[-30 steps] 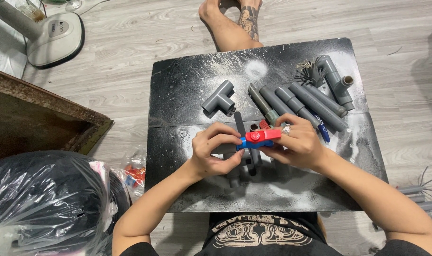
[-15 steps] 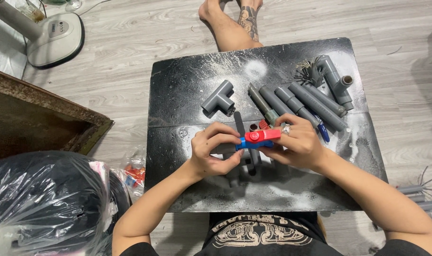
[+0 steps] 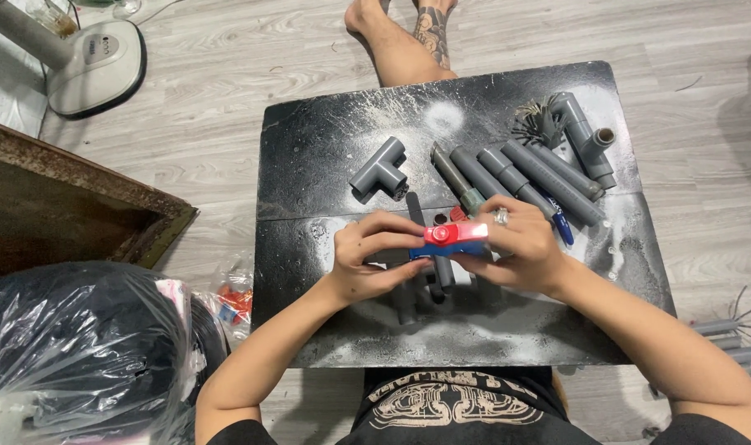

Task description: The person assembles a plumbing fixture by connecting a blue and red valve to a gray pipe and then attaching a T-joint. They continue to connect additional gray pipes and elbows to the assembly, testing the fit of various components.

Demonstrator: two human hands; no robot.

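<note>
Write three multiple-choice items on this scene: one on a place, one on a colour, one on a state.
1. Where does the grey tee fitting lie?
A. on the black board
B. on the wooden floor
C. in the plastic bag

2. What colour is the handle of the valve?
A. green
B. red
C. yellow

3. How is the valve held?
A. lying untouched
B. by one hand
C. between the left hand and the right hand

Key: 1 A, it rests on the board; 2 B, the handle is red; 3 C, fingers of both hands grip it.

board (image 3: 309, 148) on floor (image 3: 211, 99) | tee fitting (image 3: 379, 168) left of pipes (image 3: 530, 177) | fan base (image 3: 95, 58) far left
</note>
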